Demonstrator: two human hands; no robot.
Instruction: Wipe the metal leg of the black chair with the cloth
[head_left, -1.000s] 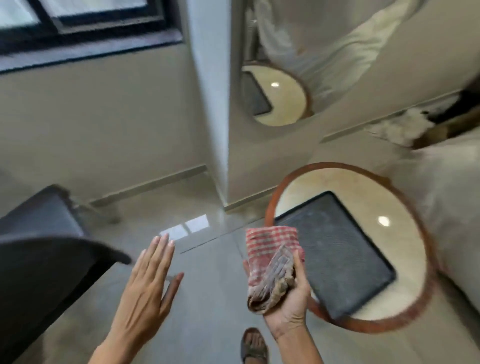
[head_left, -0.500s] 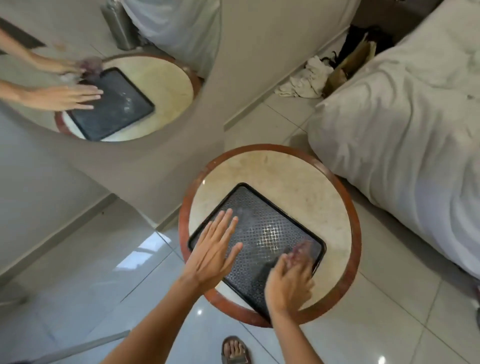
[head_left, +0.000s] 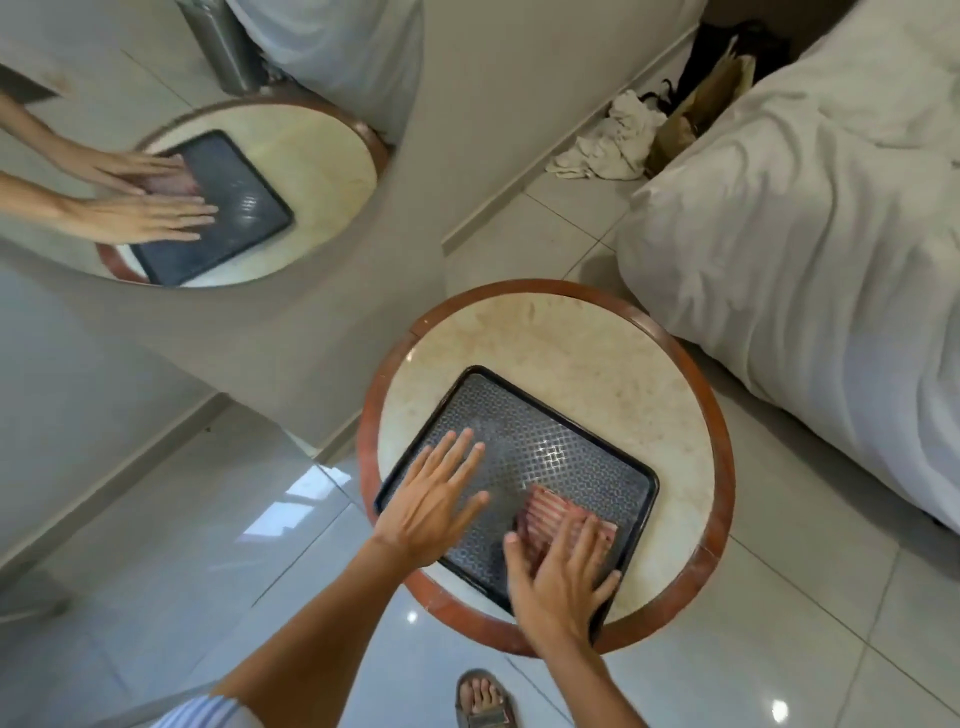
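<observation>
Nearest, a sandalled foot (head_left: 485, 699) on glossy pale floor tiles (head_left: 156, 571), a striped sleeve (head_left: 208, 717) at the lower edge. Just beyond, right hand (head_left: 563, 577) laid flat over the red-and-white checked cloth (head_left: 558, 512), fingers (head_left: 589, 538) straight and spread, pressing rather than gripping, seemingly to set the cloth down or smooth it flat on the black patterned tray (head_left: 545, 452). Beside it, left hand (head_left: 436, 501) open too, palm down on the tray's near-left part, fingers splayed, holding nothing, probably steadying the tray against sliding. Cloth at the tray's near-right corner, well inside the rim. Tray resting on a round counter (head_left: 597, 353) of pale marbled stone ringed by a reddish-brown rim, otherwise carrying nothing. No black chair or metal leg anywhere in view, so no wiping of the leg under way; judged from this, either finished or not yet begun, impossible to tell which. Farther right, a bed under rumpled white bedding (head_left: 805, 260). Behind the counter, a pale wall with a rounded mirror (head_left: 311, 62) repeating the hands, tray and stone top. Farthest, against the skirting, a crumpled whitish rag (head_left: 613, 140) and a brown paper bag (head_left: 696, 119) beside something dark.
</observation>
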